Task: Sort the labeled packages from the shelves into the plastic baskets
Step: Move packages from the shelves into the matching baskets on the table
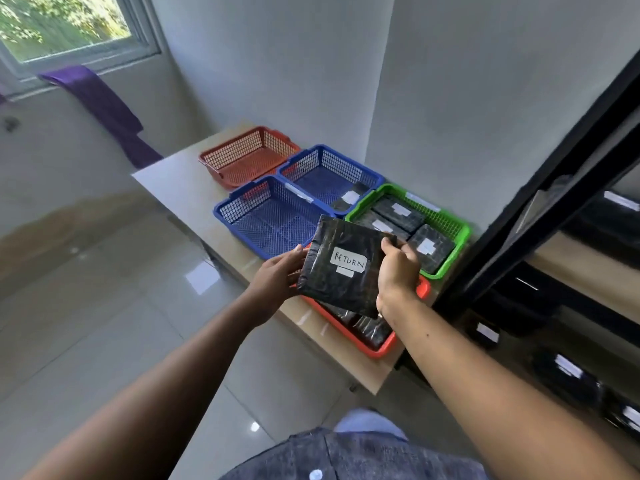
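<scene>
I hold a flat black package (341, 271) with a white label reading RETURN, above the near red basket (349, 332). My right hand (396, 271) grips its right edge, thumb on top. My left hand (278, 277) touches its left edge with fingers fairly straight. The near red basket holds black packages. A green basket (460, 233) holds three labeled black packages. The far blue basket (374, 178) holds one package. The near blue basket (239, 225) and the far red basket (214, 161) have nothing in them.
All baskets sit on a pale wooden table (180, 181) against a grey wall. A black shelf rack (561, 188) at the right holds several more labeled black packages (568, 372). A purple cloth (104, 105) hangs below the window at the left. Glossy tiled floor lies below.
</scene>
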### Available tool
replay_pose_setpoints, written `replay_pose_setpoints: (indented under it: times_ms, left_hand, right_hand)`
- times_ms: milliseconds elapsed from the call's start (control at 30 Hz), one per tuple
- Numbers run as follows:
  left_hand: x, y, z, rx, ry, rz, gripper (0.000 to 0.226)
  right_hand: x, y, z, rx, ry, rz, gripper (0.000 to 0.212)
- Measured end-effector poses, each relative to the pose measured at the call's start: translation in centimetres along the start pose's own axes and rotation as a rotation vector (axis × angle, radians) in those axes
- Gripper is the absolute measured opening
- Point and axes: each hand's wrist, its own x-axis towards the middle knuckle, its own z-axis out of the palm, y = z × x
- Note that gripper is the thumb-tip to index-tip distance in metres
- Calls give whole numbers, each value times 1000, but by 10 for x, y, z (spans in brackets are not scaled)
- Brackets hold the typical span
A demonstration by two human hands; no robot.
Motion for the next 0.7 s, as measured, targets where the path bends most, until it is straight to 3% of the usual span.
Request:
replay_pose_setpoints:
  times_ms: [200, 367, 700]
  left_hand:
    - [30, 20, -17, 105, -24, 26, 41]
    - [71, 39, -45, 224, 70, 69, 29]
    - [189, 106, -109, 436, 150, -46, 28]
  right_hand:
    - [23, 1, 38, 12, -1, 31, 14]
    - [59, 15, 97, -23, -22, 51, 14]
    - [152, 50, 206, -63, -14, 133, 11]
